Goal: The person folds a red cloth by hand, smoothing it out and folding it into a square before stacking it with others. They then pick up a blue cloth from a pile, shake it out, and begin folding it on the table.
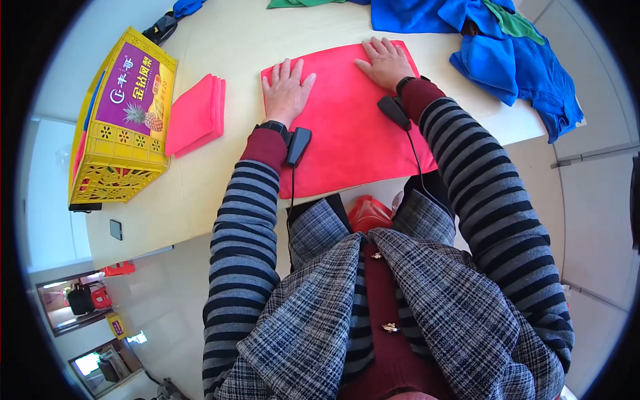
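Observation:
A bright pink-red cloth point(347, 133) lies spread out in front of me, its near edge reaching the table's front edge. My left hand point(287, 93) rests flat near its far left corner, fingers stretched out. Toward the far right corner, my right hand point(387, 65) presses down with fingers spread. Neither hand grips anything. Each wrist carries a dark strap with a small black device and a thin cable. Left of the cloth sits a stack of folded pink-red cloths point(198, 115).
A yellow plastic crate point(120, 177) with a purple printed panel stands at the left. Blue cloths point(497, 63) are heaped at the far right, some over the edge, with a green cloth point(513, 20) among them. A phone-like dark slab point(116, 230) lies on the table point(180, 207) near its front left.

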